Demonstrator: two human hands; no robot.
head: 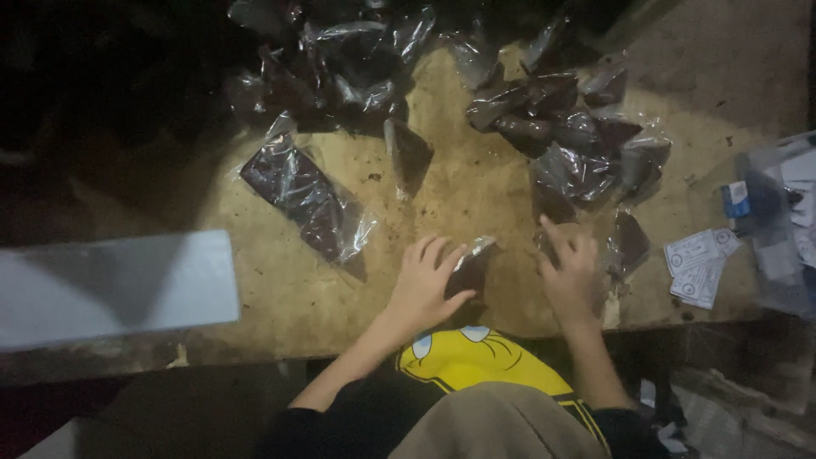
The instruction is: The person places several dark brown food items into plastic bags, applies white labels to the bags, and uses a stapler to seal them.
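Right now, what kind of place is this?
Probably a small home or backyard packing spot, dimly lit. A worn wooden table holds many clear plastic bags of dark stuff, paper labels lie at one side, and the left hand rests on one small packet.
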